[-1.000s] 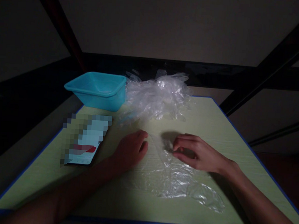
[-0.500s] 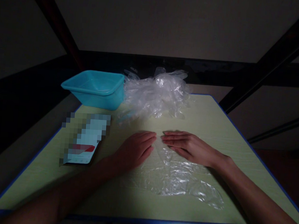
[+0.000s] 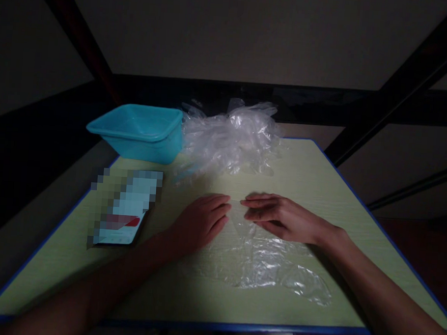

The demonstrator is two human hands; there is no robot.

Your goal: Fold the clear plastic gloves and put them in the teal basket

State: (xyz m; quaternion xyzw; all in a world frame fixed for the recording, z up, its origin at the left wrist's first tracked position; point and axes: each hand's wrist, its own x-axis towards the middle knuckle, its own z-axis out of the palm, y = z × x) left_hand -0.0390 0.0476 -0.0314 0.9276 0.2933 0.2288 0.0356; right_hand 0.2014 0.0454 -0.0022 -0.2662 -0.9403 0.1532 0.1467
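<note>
A clear disposable plastic glove point(image 3: 264, 267) lies spread and wrinkled on the table in front of me. My left hand point(image 3: 206, 217) rests near its far left part, palm down, fingers stretched out and pointing right. Facing it across a small gap is my right hand point(image 3: 276, 214), its fingers extended to the left over the glove's far part and slightly arched. Neither hand is wrapped around anything. The undersides of both hands, and the plastic beneath them, are hidden.
A heap of clear plastic gloves point(image 3: 233, 137) sits at the back of the table point(image 3: 303, 178). Beside it at the back left stands a turquoise basin point(image 3: 144, 144). A phone point(image 3: 128, 217) with a lit, partly pixelated screen lies left of my left hand. Blue edging borders the table.
My right hand's fingers have lifted and arched a little. The left hand stays almost in place, and the glove lies much as before. The whole view has shifted slightly.
</note>
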